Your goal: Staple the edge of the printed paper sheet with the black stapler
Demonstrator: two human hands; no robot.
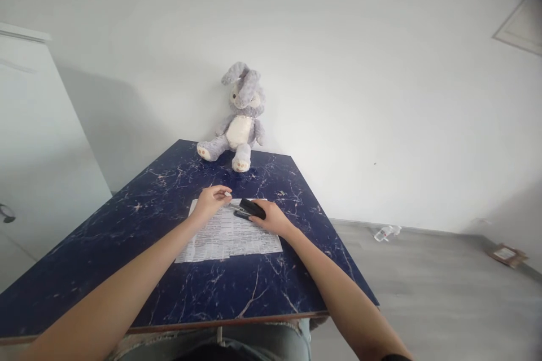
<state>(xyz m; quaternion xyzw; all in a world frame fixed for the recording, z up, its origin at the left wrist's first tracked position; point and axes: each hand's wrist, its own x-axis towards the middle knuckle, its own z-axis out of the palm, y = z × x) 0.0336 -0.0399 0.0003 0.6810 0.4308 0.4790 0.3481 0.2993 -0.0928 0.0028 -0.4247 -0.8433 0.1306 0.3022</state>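
Observation:
My right hand [271, 218] is wrapped round a black stapler [251, 207], whose jaws are apart and point left. Between the thumb and fingers of my left hand [209, 202] is a small white piece [227, 194], perhaps paper; it is too small to make out well. The left fingertips are just left of the stapler's front end. Under both hands lie printed paper sheets [237, 240], side by side or overlapping, with uneven lower edges.
The sheets rest on a dark blue marble-patterned table [254, 293]. A grey plush rabbit [240, 130] sits at its far edge against the wall. A white cabinet [38, 141] stands left. On the floor at right are a clear plastic item [386, 232] and a brown package [507, 255].

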